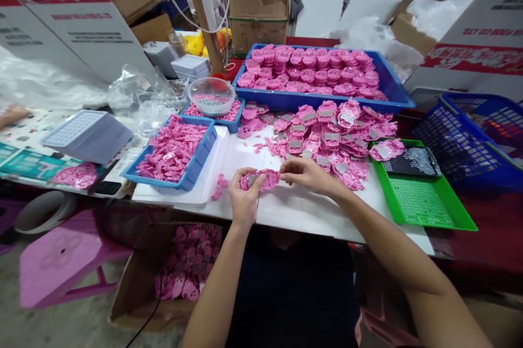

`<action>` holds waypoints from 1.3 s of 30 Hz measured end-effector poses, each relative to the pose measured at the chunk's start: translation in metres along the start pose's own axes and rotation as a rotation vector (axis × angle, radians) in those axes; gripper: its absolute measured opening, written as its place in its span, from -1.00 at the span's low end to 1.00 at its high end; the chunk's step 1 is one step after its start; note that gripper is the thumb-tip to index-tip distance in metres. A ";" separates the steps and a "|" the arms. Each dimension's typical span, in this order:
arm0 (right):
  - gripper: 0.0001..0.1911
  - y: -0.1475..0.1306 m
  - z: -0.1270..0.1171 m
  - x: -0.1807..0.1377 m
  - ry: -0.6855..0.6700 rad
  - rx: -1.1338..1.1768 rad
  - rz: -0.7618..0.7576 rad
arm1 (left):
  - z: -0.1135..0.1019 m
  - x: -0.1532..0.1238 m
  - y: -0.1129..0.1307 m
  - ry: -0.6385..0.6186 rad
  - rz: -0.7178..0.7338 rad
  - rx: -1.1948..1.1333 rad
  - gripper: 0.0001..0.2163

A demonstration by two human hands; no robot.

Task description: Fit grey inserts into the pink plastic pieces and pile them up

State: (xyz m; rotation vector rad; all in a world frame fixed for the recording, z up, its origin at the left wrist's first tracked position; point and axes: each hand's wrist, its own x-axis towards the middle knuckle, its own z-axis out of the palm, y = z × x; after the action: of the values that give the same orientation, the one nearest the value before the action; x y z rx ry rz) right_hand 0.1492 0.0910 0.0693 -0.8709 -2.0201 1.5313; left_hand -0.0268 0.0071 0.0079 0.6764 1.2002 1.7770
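My left hand (244, 195) grips a pink plastic shell (269, 179) with a grey plate in it, thumb on top, above the front of the white work surface (294, 212). The fingers of my right hand (300, 172) are pinched together at the shell's right end; whatever they hold is too small to make out. Just beyond my hands lies a heap of similar pink shells (310, 133), many showing grey plates. Small pink parts (220, 187) lie to the left of my left hand.
Left are a blue tray (196, 160) of pink parts and a clear bowl (211, 98) of small metal pieces. Behind stands a large blue tray (394, 86) of stacked shells. A green tray (457, 212) and blue basket (457, 135) sit right. Below is a carton (134, 282) of pink pieces.
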 end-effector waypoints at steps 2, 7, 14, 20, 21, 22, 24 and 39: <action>-0.71 0.001 0.000 0.000 0.040 -0.013 -0.013 | 0.000 0.000 0.000 -0.015 0.030 0.003 -0.66; -0.70 0.003 -0.002 -0.001 0.046 -0.019 -0.005 | -0.001 0.001 -0.003 -0.064 0.092 0.037 -0.70; -0.71 0.000 -0.008 0.001 -0.040 -0.025 0.002 | -0.003 -0.001 -0.003 -0.128 0.092 0.087 -0.73; -0.69 -0.001 -0.008 0.000 -0.071 -0.071 0.026 | -0.003 -0.001 -0.003 -0.156 0.100 0.107 -0.74; -0.68 -0.002 -0.008 0.000 -0.068 -0.083 0.029 | -0.003 0.000 -0.004 -0.150 0.098 0.103 -0.74; -0.68 -0.002 -0.008 0.000 -0.066 -0.093 0.031 | -0.003 0.000 -0.004 -0.141 0.096 0.098 -0.73; -0.68 -0.003 -0.009 -0.001 -0.066 -0.113 0.033 | -0.002 0.000 -0.004 -0.127 0.086 0.082 -0.73; -0.79 0.000 0.012 0.000 0.042 -0.577 -0.175 | -0.005 0.001 -0.005 -0.163 0.112 0.070 -0.70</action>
State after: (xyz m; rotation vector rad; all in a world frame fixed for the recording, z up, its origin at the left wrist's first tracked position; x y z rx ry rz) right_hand 0.1411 0.0830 0.0655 -0.8854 -2.4740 0.8323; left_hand -0.0292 0.0067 0.0016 0.9273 1.1373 1.7404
